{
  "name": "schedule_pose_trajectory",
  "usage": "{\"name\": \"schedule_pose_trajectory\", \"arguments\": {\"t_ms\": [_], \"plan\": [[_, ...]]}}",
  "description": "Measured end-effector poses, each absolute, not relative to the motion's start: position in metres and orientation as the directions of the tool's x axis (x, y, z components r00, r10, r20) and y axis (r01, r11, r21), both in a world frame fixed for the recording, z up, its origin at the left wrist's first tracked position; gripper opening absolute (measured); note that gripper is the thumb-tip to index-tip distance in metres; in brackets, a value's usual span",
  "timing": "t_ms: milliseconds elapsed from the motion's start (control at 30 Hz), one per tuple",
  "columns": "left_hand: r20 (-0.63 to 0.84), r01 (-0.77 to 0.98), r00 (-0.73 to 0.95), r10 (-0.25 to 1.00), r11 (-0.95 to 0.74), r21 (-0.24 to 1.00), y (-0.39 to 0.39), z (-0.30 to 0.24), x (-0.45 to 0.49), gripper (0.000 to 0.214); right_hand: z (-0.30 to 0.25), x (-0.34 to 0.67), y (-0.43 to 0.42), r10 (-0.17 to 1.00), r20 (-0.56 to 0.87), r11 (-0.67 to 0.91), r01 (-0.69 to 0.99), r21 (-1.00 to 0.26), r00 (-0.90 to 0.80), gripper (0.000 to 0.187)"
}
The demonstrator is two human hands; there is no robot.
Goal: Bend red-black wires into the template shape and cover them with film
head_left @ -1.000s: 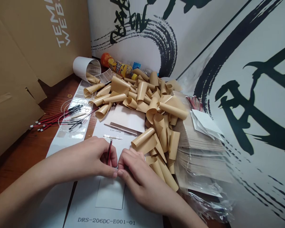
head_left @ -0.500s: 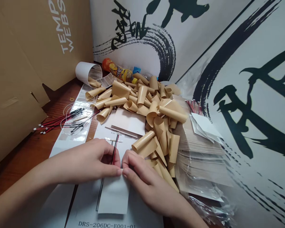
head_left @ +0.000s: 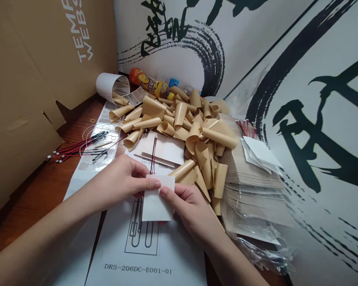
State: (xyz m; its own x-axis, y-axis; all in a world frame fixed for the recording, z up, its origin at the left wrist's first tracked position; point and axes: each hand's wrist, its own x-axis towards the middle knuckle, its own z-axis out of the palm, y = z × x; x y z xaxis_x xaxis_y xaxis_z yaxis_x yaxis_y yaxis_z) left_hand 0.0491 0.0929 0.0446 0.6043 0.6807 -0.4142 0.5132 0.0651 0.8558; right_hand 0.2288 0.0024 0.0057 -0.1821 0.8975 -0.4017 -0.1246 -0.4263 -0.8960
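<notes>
My left hand (head_left: 123,180) and my right hand (head_left: 187,206) together pinch a small white rectangular sheet (head_left: 156,200) by its upper edge, lifted a little above a printed template sheet (head_left: 155,254) marked DRS-206DC-E001-01. A red and black wire pair (head_left: 153,154) runs up from behind the white sheet between my thumbs. A line drawing on the template shows below the lifted sheet.
A heap of curled tan paper strips (head_left: 185,127) lies behind my hands. A stack of bagged white sheets (head_left: 253,186) sits at right. Loose red and black wires (head_left: 83,147) lie at left on a label strip. A cardboard box (head_left: 26,79), a white roll (head_left: 111,85) and a bottle (head_left: 150,85) stand behind.
Both hands lifted the white sheet off the template and moved it up and slightly right, uncovering the line drawing. The wire pair rose with it.
</notes>
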Motion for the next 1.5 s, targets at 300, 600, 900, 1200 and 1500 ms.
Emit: {"name": "schedule_pose_trajectory", "arguments": {"t_ms": [300,600,900,1200,1500], "plan": [[-0.355,0.413,0.588,0.727,0.108,0.904,0.088,0.044,0.052,0.043,-0.001,0.225,-0.001,0.855,-0.443,-0.507,-0.263,-0.821,-0.268,0.045],[-0.412,0.37,0.641,0.647,0.21,0.905,0.087,0.042,0.057,0.034,-0.002,0.221,-0.001,0.837,-0.469,-0.54,-0.278,-0.795,-0.282,0.037],[-0.42,0.382,0.715,0.56,0.19,0.904,0.087,0.04,0.052,0.03,0.002,0.222,-0.004,0.854,-0.391,-0.475,-0.21,-0.854,-0.342,0.063],[-0.425,0.327,0.659,0.621,0.272,0.905,0.082,0.048,0.058,0.038,0.004,0.223,-0.004,0.841,-0.391,-0.48,-0.183,-0.858,-0.373,0.062],[-0.396,0.322,0.668,0.63,0.236,0.917,0.078,0.051,0.06,0.04,0.004,0.224,-0.005,0.839,-0.388,-0.493,-0.23,-0.839,-0.382,0.042]]}}
